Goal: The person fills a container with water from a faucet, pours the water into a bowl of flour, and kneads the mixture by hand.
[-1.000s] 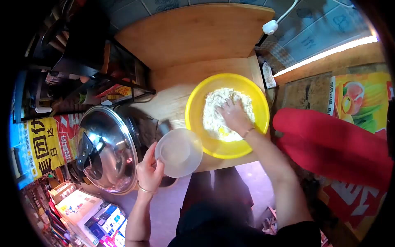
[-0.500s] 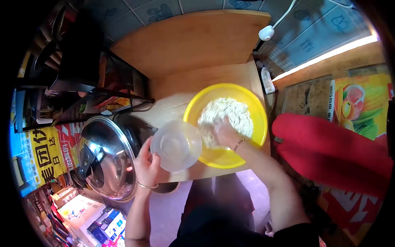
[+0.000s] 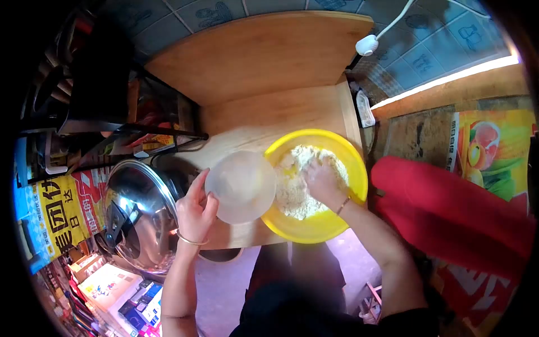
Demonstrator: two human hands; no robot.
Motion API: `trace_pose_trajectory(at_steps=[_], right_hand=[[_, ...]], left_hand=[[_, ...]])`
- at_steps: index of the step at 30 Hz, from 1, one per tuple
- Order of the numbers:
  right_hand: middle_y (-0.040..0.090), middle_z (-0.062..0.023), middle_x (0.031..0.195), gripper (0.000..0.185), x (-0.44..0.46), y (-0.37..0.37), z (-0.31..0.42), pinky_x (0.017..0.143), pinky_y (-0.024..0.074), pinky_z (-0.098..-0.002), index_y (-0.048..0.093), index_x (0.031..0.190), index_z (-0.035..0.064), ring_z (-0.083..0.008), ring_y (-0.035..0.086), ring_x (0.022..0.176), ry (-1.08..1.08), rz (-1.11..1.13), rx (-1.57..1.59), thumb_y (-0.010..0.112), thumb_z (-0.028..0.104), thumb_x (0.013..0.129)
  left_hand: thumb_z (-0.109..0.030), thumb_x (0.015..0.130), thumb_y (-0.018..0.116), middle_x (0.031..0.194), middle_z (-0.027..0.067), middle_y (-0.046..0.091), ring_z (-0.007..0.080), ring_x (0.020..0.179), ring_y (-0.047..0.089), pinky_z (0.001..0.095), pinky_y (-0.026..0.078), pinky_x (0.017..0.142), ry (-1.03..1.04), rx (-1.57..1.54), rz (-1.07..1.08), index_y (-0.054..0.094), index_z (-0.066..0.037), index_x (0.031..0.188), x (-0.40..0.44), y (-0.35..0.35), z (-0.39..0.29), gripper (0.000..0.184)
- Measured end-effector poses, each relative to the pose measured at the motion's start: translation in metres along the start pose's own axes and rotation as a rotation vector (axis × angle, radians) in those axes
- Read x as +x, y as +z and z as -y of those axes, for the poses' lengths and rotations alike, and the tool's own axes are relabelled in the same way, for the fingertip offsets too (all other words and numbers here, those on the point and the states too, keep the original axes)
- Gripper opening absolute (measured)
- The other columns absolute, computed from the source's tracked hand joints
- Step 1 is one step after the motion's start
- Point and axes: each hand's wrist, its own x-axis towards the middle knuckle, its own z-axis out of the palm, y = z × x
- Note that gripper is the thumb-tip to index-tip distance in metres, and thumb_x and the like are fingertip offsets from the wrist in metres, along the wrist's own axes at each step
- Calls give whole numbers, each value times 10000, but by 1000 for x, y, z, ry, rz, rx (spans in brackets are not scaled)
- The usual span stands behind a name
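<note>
Well, from where I stand, the right hand [image 3: 325,184] is down in the yellow basin [image 3: 336,226], in among pale, floury powder [image 3: 297,203] with yellowish patches in it. Its fingers bend into the powder and look slightly parted, though blur and powder cover the tips, so I can't tell whether they pinch any. The left hand [image 3: 196,213] has a translucent bowl [image 3: 240,188] by its near-left edge, thumb and forefinger set apart along the rim; how the other fingers lie I can't make out. That bowl overlaps the basin's left side from here, and whether the two touch I can't say. The basin sits at the near right of a wooden worktop [image 3: 236,121]. Left of the bowl there's a shiny domed lid [image 3: 147,224] with a dark handle, and a red padded thing [image 3: 443,196] lies to the basin's right.
</note>
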Motion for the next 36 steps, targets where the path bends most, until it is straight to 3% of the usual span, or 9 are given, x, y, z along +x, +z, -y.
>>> trace_pose_trajectory(at_steps=[9, 11, 15, 18, 20, 24, 29, 32, 36], right_hand=[[600, -75, 1052, 253, -15, 5, 13, 980, 244, -591, 660, 964, 146, -275, 450, 1142, -59, -153, 157, 539, 304, 808], [564, -58, 1099, 334, -19, -1, -1, 980, 235, -609, 637, 1038, 119, -254, 407, 1182, 194, -109, 292, 590, 302, 762], [562, -72, 1087, 297, 9, 1, -11, 974, 263, -553, 628, 1011, 100, -276, 417, 1148, 260, -461, 358, 601, 243, 752], [561, -93, 1089, 342, 26, 14, 9, 977, 270, -530, 611, 1058, 113, -288, 416, 1144, 190, -360, 249, 552, 305, 781], [570, -86, 1106, 353, 14, 27, 39, 974, 269, -554, 600, 1095, 144, -275, 409, 1169, 33, -187, 251, 514, 324, 805], [560, -72, 1177, 424, -21, 15, 14, 996, 256, -561, 592, 1139, 170, -241, 403, 1212, -260, -122, 244, 587, 352, 756], [566, -108, 1120, 551, 30, 10, 24, 962, 268, -578, 539, 1192, 110, -260, 427, 1158, 310, -277, 200, 611, 431, 750], [570, -126, 1104, 569, 10, 12, 39, 974, 248, -588, 531, 1191, 104, -327, 395, 1181, -74, -86, 211, 588, 466, 756], [565, -103, 1128, 462, -34, 23, 6, 974, 252, -588, 598, 1098, 147, -308, 401, 1181, -117, -129, 241, 643, 400, 714]], left_hand=[[-58, 751, 560, 483, 77, 425, 117, 404, 437, 269, 399, 452, 41, 186, 62, 543, -39, 1200, -18, 1, -7, 450], [-61, 749, 562, 486, 82, 423, 108, 404, 430, 271, 390, 447, 5, 91, 57, 537, -42, 1208, -20, 0, -4, 460], [-63, 745, 566, 469, 75, 415, 85, 402, 414, 268, 384, 441, -22, 81, 61, 543, -44, 1202, -24, -4, 1, 458], [-42, 774, 539, 558, 36, 535, 55, 490, 465, 234, 404, 488, -68, -10, 70, 510, -17, 1230, -28, 0, 14, 458], [-21, 832, 504, 847, 25, 633, 53, 688, 551, 199, 443, 594, -158, -406, -66, 454, 19, 1267, -26, 7, 20, 439], [-30, 905, 464, 1114, 76, 571, 102, 932, 562, 210, 456, 774, -162, -638, -205, 406, 36, 1290, -19, 24, 15, 394], [-29, 897, 431, 758, -5, 493, 50, 584, 432, 199, 370, 512, -301, -668, -316, 405, -22, 1316, 26, 74, 39, 420], [-29, 878, 427, 709, -11, 493, 44, 553, 424, 192, 345, 497, -239, -731, -412, 425, -18, 1296, 73, 113, 85, 417], [-70, 884, 447, 654, -32, 467, 39, 515, 391, 192, 315, 447, -193, -688, -543, 450, -23, 1260, 112, 133, 123, 379]])
